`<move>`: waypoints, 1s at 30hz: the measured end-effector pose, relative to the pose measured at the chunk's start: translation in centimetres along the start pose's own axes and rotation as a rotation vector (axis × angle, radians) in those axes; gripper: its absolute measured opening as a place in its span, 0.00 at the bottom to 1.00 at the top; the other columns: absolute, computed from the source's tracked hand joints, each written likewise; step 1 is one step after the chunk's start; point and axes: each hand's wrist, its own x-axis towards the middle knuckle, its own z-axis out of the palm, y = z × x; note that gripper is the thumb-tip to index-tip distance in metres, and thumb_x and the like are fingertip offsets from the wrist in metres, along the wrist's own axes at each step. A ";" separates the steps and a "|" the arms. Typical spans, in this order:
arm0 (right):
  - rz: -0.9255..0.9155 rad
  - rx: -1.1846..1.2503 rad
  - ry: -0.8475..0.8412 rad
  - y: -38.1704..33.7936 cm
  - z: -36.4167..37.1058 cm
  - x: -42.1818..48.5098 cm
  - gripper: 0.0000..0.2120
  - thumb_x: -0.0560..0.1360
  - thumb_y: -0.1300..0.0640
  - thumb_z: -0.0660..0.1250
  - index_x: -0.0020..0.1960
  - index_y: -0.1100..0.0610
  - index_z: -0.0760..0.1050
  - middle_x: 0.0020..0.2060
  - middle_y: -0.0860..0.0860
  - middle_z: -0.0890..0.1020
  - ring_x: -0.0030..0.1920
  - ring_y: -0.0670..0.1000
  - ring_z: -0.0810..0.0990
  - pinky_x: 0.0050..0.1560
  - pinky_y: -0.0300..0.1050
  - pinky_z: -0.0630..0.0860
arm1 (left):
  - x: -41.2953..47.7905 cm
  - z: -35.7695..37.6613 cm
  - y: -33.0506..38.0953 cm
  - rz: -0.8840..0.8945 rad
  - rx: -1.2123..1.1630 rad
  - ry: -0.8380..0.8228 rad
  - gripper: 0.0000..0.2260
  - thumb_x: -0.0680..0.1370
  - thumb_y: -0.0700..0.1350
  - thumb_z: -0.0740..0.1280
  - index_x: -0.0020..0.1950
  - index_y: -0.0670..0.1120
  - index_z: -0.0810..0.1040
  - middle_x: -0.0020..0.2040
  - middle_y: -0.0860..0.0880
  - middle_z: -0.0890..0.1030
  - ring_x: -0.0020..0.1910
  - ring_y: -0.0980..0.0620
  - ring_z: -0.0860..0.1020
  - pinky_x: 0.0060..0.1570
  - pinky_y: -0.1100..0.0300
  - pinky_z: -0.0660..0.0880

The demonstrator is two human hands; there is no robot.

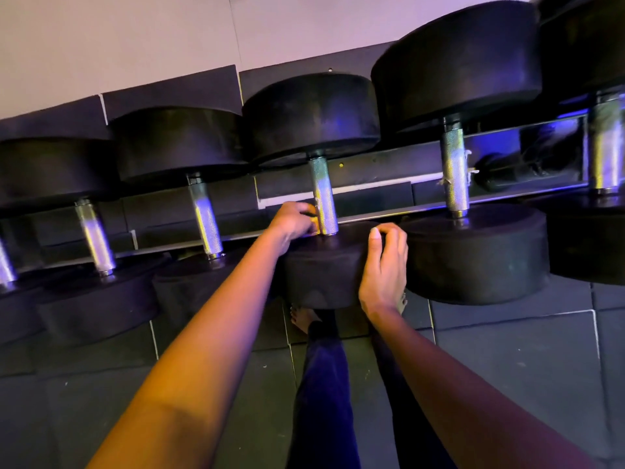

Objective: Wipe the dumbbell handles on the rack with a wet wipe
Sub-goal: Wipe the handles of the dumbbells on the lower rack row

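A row of black dumbbells with knurled chrome handles lies across a low rack (372, 187). My left hand (293, 221) is curled at the base of the middle dumbbell's handle (324, 194), pinching a small pale scrap, seemingly the wet wipe (314, 221), against the metal. My right hand (385, 265) grips the near black weight (321, 275) of that same dumbbell, fingers curled over its top edge. Bits of white shred cling to the handle (455, 174) of the dumbbell to the right.
More dumbbells sit left (206, 214) and right (605, 143) along the rack. Dark rubber floor tiles (507, 350) spread below. My legs and bare feet (304, 319) stand under the middle dumbbell. A pale wall (135, 35) rises behind the rack.
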 end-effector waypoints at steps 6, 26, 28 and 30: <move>0.004 -0.006 0.010 0.1 0.1 0.1 0.22 0.76 0.41 0.47 0.52 0.56 0.71 0.52 0.49 0.73 0.56 0.48 0.70 0.53 0.35 0.61 | 0.2 -1.2 -0.9 -0.037 0.010 -0.018 0.18 0.70 0.28 0.65 0.26 0.46 0.79 0.21 0.54 0.77 0.32 0.52 0.75 0.44 0.61 0.74; -0.001 0.028 0.027 0.3 0.2 0.1 0.23 0.76 0.41 0.47 0.51 0.57 0.71 0.51 0.50 0.73 0.54 0.48 0.70 0.53 0.37 0.62 | -1.2 2.5 2.2 0.681 0.202 0.579 0.12 0.76 0.36 0.65 0.58 0.40 0.79 0.56 0.40 0.76 0.53 0.44 0.76 0.52 0.66 0.65; 0.004 0.034 0.027 0.3 0.2 0.1 0.23 0.76 0.41 0.47 0.51 0.57 0.71 0.51 0.49 0.73 0.54 0.48 0.70 0.53 0.37 0.62 | -0.7 2.4 2.3 0.607 0.076 0.639 0.10 0.74 0.35 0.66 0.54 0.39 0.81 0.52 0.39 0.79 0.50 0.42 0.77 0.49 0.62 0.67; 0.003 0.039 0.030 0.3 0.2 0.1 0.22 0.76 0.41 0.47 0.51 0.56 0.71 0.51 0.47 0.72 0.55 0.48 0.70 0.53 0.35 0.61 | 0.0 2.1 2.6 0.495 -0.201 0.689 0.08 0.72 0.33 0.68 0.50 0.37 0.81 0.47 0.39 0.82 0.46 0.43 0.79 0.46 0.61 0.71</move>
